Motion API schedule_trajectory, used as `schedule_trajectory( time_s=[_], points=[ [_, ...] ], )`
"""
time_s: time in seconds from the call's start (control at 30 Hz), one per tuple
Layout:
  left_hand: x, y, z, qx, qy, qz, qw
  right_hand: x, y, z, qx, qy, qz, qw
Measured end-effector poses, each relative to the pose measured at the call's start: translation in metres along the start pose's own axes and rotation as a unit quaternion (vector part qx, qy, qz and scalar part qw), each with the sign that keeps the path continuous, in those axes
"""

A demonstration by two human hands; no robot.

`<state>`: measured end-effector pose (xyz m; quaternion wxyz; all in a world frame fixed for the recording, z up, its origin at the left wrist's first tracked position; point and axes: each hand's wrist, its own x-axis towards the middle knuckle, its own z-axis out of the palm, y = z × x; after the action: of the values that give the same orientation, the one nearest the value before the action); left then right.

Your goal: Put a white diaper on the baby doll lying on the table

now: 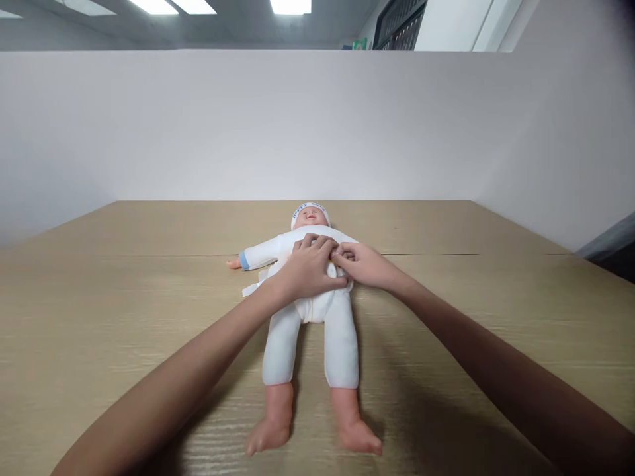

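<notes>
A baby doll (310,330) in a white romper and a white cap lies on its back on the wooden table (99,311), bare feet toward me. My left hand (308,268) rests on the doll's chest with its fingers curled into the white cloth. My right hand (362,263) lies beside it on the chest, fingertips pinching the same cloth where the two hands meet. The doll's right arm, with a blue cuff (244,260), sticks out to the left. Its other arm is hidden under my right hand.
White partition walls (278,125) close off the table at the back and on both sides. A seam (446,254) runs across the tabletop behind the doll. A dark object (612,248) shows past the right edge.
</notes>
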<state>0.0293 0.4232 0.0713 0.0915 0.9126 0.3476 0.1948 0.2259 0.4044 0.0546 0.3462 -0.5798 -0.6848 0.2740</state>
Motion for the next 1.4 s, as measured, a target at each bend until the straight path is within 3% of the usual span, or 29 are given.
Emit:
schedule_trajectory(
  time_s=[0.1, 0.2, 0.3, 0.4, 0.57, 0.7, 0.83, 0.93, 1.0, 1.17, 1.3, 1.4],
  points=[
    [-0.001, -0.009, -0.004, -0.067, 0.003, 0.004, 0.998, -0.010, -0.006, 0.018, -0.028, 0.044, -0.039, 0.998],
    [-0.008, -0.021, -0.014, -0.159, -0.011, 0.022, 0.987, -0.038, 0.000, 0.025, -0.043, 0.095, -0.145, 0.984],
    [-0.024, -0.038, -0.026, -0.244, -0.012, 0.039, 0.969, -0.065, 0.009, 0.025, -0.057, 0.041, -0.212, 0.975],
    [-0.053, -0.063, -0.027, -0.272, 0.019, 0.006, 0.962, -0.076, 0.012, 0.023, -0.077, 0.012, -0.221, 0.972],
    [-0.108, -0.108, -0.010, -0.162, 0.128, -0.078, 0.975, -0.056, -0.013, 0.028, -0.090, 0.123, -0.249, 0.957],
    [-0.126, -0.119, 0.000, -0.006, 0.115, -0.141, 0.983, -0.023, -0.044, 0.045, -0.117, 0.122, -0.268, 0.948],
    [-0.123, -0.115, -0.001, 0.040, 0.060, -0.203, 0.976, 0.002, -0.062, 0.060, -0.176, 0.087, -0.179, 0.964],
    [-0.118, -0.116, -0.011, -0.056, 0.017, -0.284, 0.957, 0.009, -0.066, 0.063, -0.193, 0.072, -0.132, 0.969],
    [-0.113, -0.116, -0.022, -0.161, 0.021, -0.315, 0.935, 0.010, -0.067, 0.062, -0.191, 0.065, -0.125, 0.971],
    [-0.083, -0.097, -0.041, -0.336, 0.088, -0.242, 0.906, 0.008, -0.068, 0.061, -0.188, 0.045, -0.114, 0.974],
    [-0.051, -0.070, -0.031, -0.375, 0.062, -0.193, 0.905, 0.007, -0.070, 0.058, -0.174, 0.018, -0.113, 0.978],
    [-0.041, -0.062, -0.019, -0.415, 0.055, -0.166, 0.893, 0.007, -0.070, 0.055, -0.167, 0.002, -0.124, 0.978]
  ],
)
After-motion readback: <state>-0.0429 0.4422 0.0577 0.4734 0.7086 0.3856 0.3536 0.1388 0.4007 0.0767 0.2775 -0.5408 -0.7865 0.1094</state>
